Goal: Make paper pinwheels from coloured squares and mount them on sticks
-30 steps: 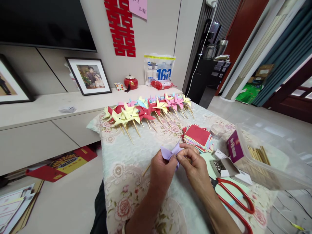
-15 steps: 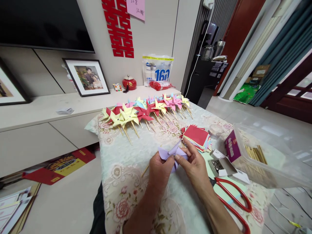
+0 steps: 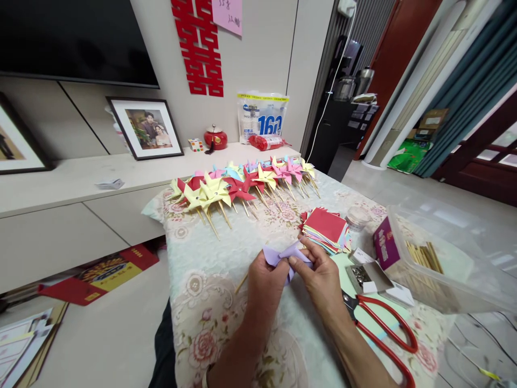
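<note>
Between my two hands is a purple paper pinwheel (image 3: 291,251), its points folded in toward the middle. My left hand (image 3: 267,275) is closed on its left side, with the thumb near the centre. From the right, my right hand (image 3: 319,269) pinches the paper, thumb against the folds. A thin wooden stick (image 3: 241,282) juts out to the left of my left hand; its other end is hidden. Red-handled scissors (image 3: 379,328) lie beside my right forearm. Just beyond my hands sits a stack of coloured paper squares (image 3: 326,226), red on top.
Finished pinwheels (image 3: 242,186) in several colours lie along the table's far side. At right stand a small box of metal fasteners (image 3: 365,276), a round clear container (image 3: 358,217) and a plastic bin (image 3: 440,293) holding sticks (image 3: 424,257). The flowered tablecloth (image 3: 202,318) covers the table.
My right hand's fingers have bent a little, the index finger drawing down toward the paper. The pinwheel stays in both hands. The view has shifted slightly.
</note>
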Available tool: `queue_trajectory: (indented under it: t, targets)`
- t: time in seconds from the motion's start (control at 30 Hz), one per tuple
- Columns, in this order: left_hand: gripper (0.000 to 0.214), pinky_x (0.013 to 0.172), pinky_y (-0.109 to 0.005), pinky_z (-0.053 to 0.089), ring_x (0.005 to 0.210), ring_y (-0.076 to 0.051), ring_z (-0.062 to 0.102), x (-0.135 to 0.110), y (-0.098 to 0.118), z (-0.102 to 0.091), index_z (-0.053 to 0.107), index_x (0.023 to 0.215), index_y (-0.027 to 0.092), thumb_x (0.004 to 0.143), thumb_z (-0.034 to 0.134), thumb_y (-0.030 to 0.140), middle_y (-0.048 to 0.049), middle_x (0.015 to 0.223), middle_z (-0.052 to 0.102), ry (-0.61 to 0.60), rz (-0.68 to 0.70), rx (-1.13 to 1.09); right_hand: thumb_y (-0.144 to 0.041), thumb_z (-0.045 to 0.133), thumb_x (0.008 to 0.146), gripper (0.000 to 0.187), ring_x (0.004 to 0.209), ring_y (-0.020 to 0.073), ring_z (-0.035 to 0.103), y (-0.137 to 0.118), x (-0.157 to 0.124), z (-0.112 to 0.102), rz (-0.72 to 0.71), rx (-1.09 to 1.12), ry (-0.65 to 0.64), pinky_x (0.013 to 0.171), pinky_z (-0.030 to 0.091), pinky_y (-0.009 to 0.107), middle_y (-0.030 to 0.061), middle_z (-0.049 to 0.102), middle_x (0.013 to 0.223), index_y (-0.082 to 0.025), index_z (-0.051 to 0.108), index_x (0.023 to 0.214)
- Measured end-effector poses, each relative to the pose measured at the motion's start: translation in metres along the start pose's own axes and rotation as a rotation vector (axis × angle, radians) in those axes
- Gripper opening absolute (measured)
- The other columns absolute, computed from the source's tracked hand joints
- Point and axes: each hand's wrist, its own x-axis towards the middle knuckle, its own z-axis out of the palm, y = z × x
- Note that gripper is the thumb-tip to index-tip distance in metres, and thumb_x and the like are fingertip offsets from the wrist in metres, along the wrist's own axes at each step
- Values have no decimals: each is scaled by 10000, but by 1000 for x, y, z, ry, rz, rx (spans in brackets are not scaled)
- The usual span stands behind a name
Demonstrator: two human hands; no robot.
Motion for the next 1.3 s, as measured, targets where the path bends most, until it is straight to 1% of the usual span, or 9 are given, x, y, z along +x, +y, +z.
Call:
queue_trajectory:
  t: [0.13, 0.27, 0.4, 0.6, 0.7, 0.83, 1.0, 1.3]
  targets:
    - [154, 584, -231, 471, 624, -152, 599, -2, 4, 1, 699, 747, 156, 610, 694, 225, 26, 662, 687, 28, -10, 7, -362, 818, 678, 585, 875, 260, 719, 1, 0, 0, 3, 9, 7, 867, 568, 437, 60, 780, 967, -197, 672, 1220]
    - [140, 572, -236, 468, 598, -148, 577, -1, 1, -1, 690, 732, 154, 613, 696, 227, 25, 642, 678, 29, 8, 52, -361, 819, 679, 557, 887, 268, 727, 3, 1, 0, 1, 16, 0, 872, 571, 442, 71, 782, 989, -201, 687, 1195]
    - [153, 584, -243, 477, 603, -154, 583, 0, -2, -2, 699, 759, 151, 628, 693, 230, 19, 651, 692, 26, 26, 77, -353, 820, 677, 508, 889, 270, 729, 1, 1, 1, 3, 16, -5, 864, 569, 438, 73, 786, 976, -199, 703, 1147]
    - [154, 591, -235, 480, 616, -155, 602, -2, 2, -2, 708, 772, 157, 629, 692, 212, 16, 675, 715, 22, 51, 75, -347, 826, 658, 493, 863, 277, 734, -1, 1, 2, 16, 23, 4, 845, 574, 443, 63, 790, 915, -198, 712, 1114]
    - [154, 579, -233, 479, 602, -154, 604, -3, 5, -1, 706, 756, 160, 613, 705, 215, 16, 664, 714, 31, 40, 56, -345, 829, 650, 475, 861, 278, 737, 1, 2, 2, 9, 25, 14, 838, 578, 443, 63, 793, 917, -201, 719, 1089]
    - [160, 560, -230, 475, 589, -153, 606, -2, 5, 0, 710, 743, 158, 598, 712, 227, 13, 657, 713, 10, 23, 25, -334, 831, 645, 450, 880, 281, 738, 2, 2, 2, 4, 36, 12, 853, 575, 444, 58, 795, 923, -209, 725, 1064]
    - [197, 584, -246, 501, 608, -164, 625, -1, 3, 0, 710, 768, 147, 594, 715, 237, 3, 676, 724, -5, 1, -15, -335, 833, 642, 440, 881, 284, 740, 0, 1, 3, 11, 62, 18, 842, 577, 441, 62, 796, 915, -205, 725, 1049]
    - [163, 529, -226, 467, 555, -142, 588, -5, 9, 1, 701, 731, 146, 598, 710, 240, 19, 613, 696, 1, -6, 25, -353, 837, 633, 425, 912, 293, 738, -2, 0, 4, 21, 68, 32, 833, 584, 441, 78, 797, 979, -209, 740, 1021]
